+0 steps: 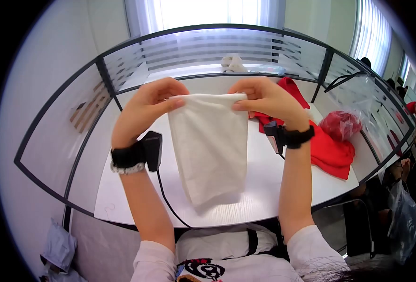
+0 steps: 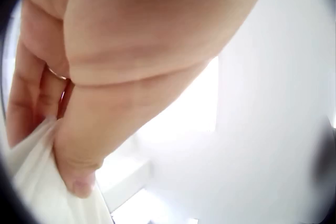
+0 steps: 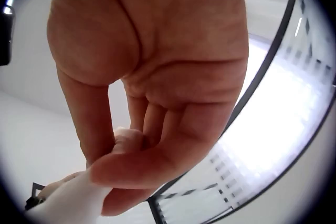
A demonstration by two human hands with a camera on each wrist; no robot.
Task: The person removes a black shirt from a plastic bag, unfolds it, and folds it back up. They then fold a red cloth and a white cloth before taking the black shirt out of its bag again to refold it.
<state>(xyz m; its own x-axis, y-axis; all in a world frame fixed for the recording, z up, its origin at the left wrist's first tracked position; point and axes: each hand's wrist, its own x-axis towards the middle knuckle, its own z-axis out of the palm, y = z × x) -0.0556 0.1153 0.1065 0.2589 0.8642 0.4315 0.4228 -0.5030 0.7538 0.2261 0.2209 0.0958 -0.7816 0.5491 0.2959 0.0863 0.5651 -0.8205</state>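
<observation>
A white cloth (image 1: 210,145) hangs folded above the white table (image 1: 264,188), held up by its top edge. My left hand (image 1: 154,101) pinches the cloth's top left corner between thumb and fingers. At the top right corner my right hand (image 1: 262,98) pinches it the same way. In the left wrist view the thumb (image 2: 79,150) presses on the white cloth (image 2: 37,187). The right wrist view has the thumb (image 3: 152,163) and fingers closed on a bit of the white cloth (image 3: 73,203).
A red cloth (image 1: 327,150) lies on the table to the right, beside a plastic bag with something red (image 1: 342,124). A glass partition (image 1: 208,49) rims the desk's far and side edges. A black cable (image 1: 168,202) runs from the left wrist camera.
</observation>
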